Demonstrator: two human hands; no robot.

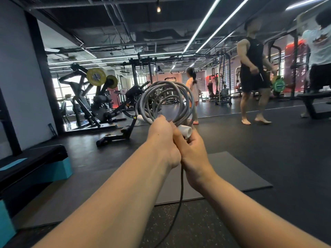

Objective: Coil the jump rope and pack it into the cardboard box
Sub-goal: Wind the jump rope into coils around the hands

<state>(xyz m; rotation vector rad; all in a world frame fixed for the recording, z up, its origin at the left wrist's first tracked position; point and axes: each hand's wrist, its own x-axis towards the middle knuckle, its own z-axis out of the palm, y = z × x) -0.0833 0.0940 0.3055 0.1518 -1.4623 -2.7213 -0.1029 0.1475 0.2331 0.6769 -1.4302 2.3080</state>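
Note:
The grey jump rope [166, 101] is wound into several upright loops held out in front of me. My left hand [162, 140] is closed around the bottom of the coil. My right hand [192, 154] presses against it and grips a white handle [186, 131] together with the rope. A second white handle [141, 117] pokes out at the coil's lower left. One loose strand [180, 194] hangs down between my forearms to the floor. No cardboard box is in view.
A grey mat [232, 172] lies on the black gym floor below my hands. A black and teal step platform [35, 169] sits at left. Weight machines [93, 101] stand behind. A person in black [254, 77] walks at right, others farther back.

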